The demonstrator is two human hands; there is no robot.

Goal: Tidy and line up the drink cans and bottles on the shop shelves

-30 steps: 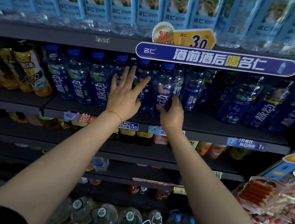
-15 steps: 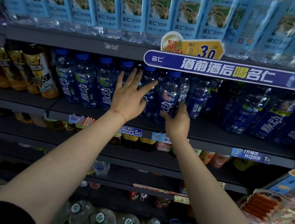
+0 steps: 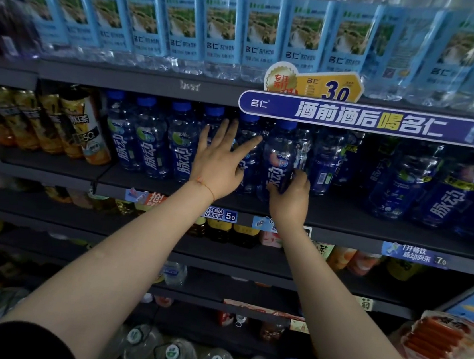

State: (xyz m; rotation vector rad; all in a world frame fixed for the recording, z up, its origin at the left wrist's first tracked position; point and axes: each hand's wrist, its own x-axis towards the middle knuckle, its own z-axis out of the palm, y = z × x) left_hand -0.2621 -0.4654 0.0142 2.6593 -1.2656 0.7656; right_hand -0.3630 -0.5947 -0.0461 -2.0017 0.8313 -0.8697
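A row of blue-capped bottles with dark blue labels (image 3: 150,142) stands on the second shelf (image 3: 344,219). My left hand (image 3: 220,162) lies flat with spread, straight fingers against the bottles in the middle of that row. Just to its right, my right hand (image 3: 290,195) grips the lower part of one bottle with a peach mark on its label (image 3: 279,154), fingers curled round its right side. That bottle stands upright at the shelf's front. Further right, larger blue bottles (image 3: 448,196) sit deeper in shadow.
Clear water bottles with light blue labels (image 3: 218,28) fill the top shelf. Amber tea bottles (image 3: 81,127) lean at the left of the second shelf. A blue banner (image 3: 368,119) and a yellow price tag (image 3: 330,86) overhang. Big water jugs (image 3: 178,357) below; sausage packs (image 3: 442,344) at right.
The view has shifted so the shelves sit lower in frame. My left hand's fingers have slid slightly right across the bottles. My right hand still grips the same bottle.
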